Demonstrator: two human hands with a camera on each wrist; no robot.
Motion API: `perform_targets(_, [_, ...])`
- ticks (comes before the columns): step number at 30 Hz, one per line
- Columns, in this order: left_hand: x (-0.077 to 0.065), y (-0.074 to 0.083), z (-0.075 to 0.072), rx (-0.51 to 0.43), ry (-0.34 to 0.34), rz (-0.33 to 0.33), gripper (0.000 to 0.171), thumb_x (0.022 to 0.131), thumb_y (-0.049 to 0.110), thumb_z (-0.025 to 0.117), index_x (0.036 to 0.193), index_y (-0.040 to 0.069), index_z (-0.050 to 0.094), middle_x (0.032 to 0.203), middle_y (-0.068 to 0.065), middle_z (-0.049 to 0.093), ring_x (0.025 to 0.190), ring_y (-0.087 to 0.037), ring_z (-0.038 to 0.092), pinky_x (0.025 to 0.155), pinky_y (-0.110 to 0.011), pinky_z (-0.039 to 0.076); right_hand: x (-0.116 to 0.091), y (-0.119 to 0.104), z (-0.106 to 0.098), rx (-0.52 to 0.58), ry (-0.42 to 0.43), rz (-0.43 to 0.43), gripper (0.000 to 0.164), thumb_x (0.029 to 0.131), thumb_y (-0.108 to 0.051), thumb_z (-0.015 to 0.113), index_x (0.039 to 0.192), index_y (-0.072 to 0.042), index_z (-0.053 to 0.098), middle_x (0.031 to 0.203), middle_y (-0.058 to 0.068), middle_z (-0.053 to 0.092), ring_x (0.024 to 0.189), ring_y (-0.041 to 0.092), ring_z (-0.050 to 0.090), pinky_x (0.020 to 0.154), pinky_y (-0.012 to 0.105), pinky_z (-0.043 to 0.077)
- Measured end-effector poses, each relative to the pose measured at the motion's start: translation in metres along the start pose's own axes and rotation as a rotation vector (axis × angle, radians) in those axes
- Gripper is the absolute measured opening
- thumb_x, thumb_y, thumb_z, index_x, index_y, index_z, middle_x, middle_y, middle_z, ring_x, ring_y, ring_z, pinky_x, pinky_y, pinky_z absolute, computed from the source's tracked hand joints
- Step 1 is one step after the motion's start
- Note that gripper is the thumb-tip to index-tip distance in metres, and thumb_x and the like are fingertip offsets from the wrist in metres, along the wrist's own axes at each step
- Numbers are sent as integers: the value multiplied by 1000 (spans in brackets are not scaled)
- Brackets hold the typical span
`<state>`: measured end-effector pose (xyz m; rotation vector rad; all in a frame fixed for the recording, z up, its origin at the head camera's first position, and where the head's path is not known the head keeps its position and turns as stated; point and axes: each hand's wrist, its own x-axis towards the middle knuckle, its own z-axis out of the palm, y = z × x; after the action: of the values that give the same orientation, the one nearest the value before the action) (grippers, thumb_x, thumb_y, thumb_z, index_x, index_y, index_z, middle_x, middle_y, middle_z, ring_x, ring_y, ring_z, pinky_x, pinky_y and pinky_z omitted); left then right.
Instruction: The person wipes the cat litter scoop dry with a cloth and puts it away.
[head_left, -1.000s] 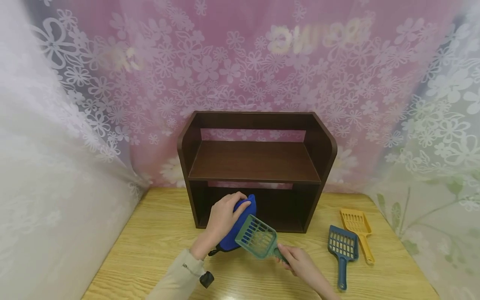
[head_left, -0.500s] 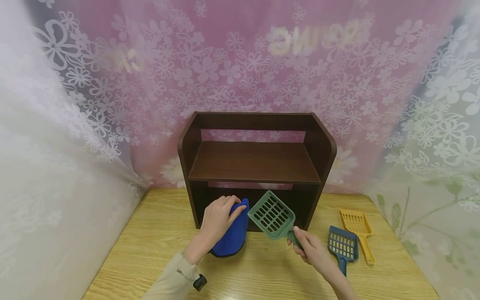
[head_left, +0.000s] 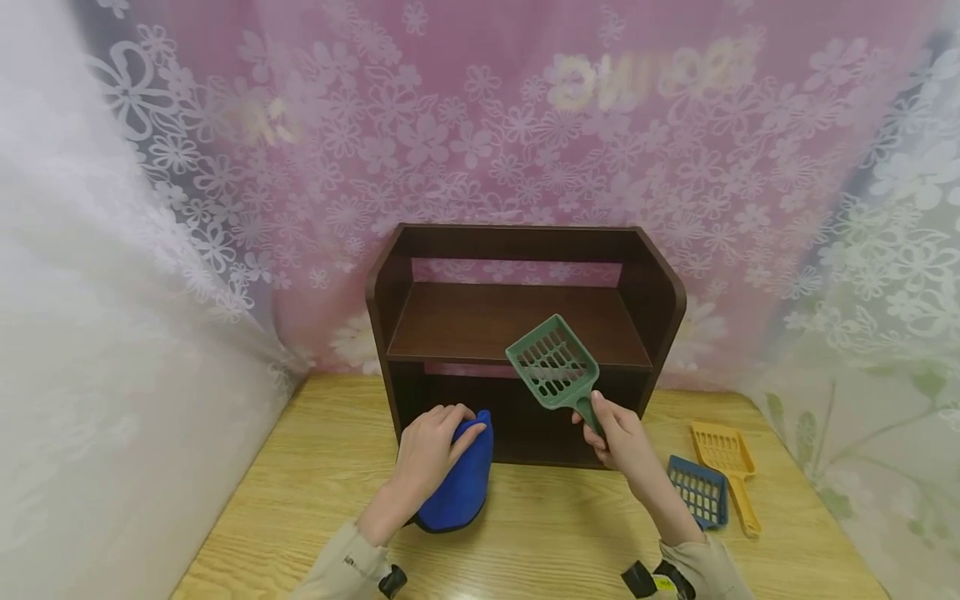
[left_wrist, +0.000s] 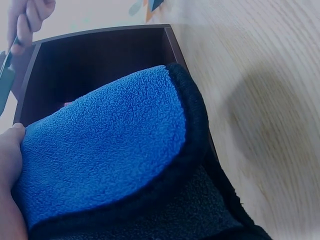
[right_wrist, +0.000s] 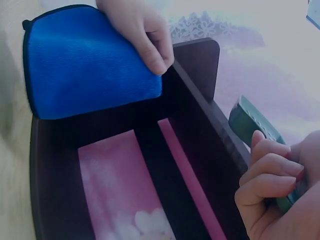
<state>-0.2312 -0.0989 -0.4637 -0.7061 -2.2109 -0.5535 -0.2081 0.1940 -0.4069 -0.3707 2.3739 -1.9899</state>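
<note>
My left hand (head_left: 431, 454) grips a blue cloth (head_left: 459, 492) with a dark border, folded over, its fingers and thumb closed on the top edge. In the left wrist view the cloth (left_wrist: 110, 150) shows a fuzzy blue face and a dark grey underside. My right hand (head_left: 618, 437) holds a green slotted litter scoop (head_left: 558, 400) by its handle, the scoop end tilted up before the upper shelf. From the right wrist, the scoop (right_wrist: 255, 122) appears nearly edge-on, with curled fingers (right_wrist: 267, 185) round the handle.
A dark brown two-tier shelf (head_left: 517, 325) stands at the back of the wooden table (head_left: 315, 467). To the right lie a blue litter scoop (head_left: 701, 487), partly behind my right forearm, and a yellow litter scoop (head_left: 727, 454). Flowered curtains (head_left: 480, 125) hang behind and on both sides.
The green scoop has moved away from the cloth, up and to the right, with my right hand. My left hand has shifted slightly left and down with the cloth.
</note>
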Motion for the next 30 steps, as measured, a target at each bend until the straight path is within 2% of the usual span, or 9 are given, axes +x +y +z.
perform_targets(5, [-5, -3, -3, 2, 1, -8, 16, 93, 33, 75, 96, 18, 70, 81, 7, 70, 66, -6, 56, 56, -20, 47, 16, -11, 5, 11, -17, -31, 62, 110, -47, 31, 109, 9, 58, 63, -1, 40, 43, 7, 27, 39, 31, 21])
perform_targets(9, [-8, -5, -5, 11, -8, -24, 16, 93, 33, 75, 96, 19, 70, 81, 7, 70, 66, -6, 57, 57, -20, 47, 29, -22, 11, 20, -39, -49, 62, 111, -45, 30, 118, 10, 56, 67, -1, 44, 45, 7, 33, 43, 28, 29])
perform_targets(11, [-10, -5, -7, 11, -9, -31, 16, 93, 33, 75, 96, 19, 70, 81, 8, 70, 67, -6, 57, 58, -20, 48, 35, -27, 15, 37, -68, -50, 59, 112, -43, 29, 123, 9, 54, 70, 0, 46, 46, 7, 35, 46, 26, 32])
perform_targets(16, [-13, -9, -10, 11, -12, -42, 14, 93, 32, 75, 95, 19, 70, 81, 8, 70, 67, -5, 57, 59, -20, 47, 51, -39, 28, 88, -156, -49, 45, 113, -37, 28, 121, 3, 48, 80, 4, 51, 51, 9, 37, 51, 24, 36])
perform_targets(18, [-14, -10, -11, 13, -14, -49, 14, 93, 33, 75, 95, 20, 69, 81, 9, 69, 67, -6, 56, 58, -20, 47, 57, -44, 35, 103, -183, -48, 41, 113, -34, 28, 124, 2, 45, 85, 6, 54, 53, 9, 40, 53, 25, 38])
perform_targets(23, [-16, -13, -14, 18, -19, -66, 15, 93, 34, 75, 96, 20, 69, 81, 9, 69, 67, -6, 57, 58, -21, 47, 75, -56, 53, 131, -232, -26, 41, 114, -27, 27, 142, 0, 39, 101, 10, 59, 63, 11, 51, 62, 27, 47])
perform_targets(30, [-18, -17, -19, 26, -32, -73, 14, 94, 32, 75, 96, 20, 69, 82, 9, 70, 68, -5, 57, 58, -20, 47, 101, -69, 71, 165, -293, -15, 43, 113, -18, 30, 150, 4, 33, 126, 22, 55, 79, 15, 68, 80, 34, 59])
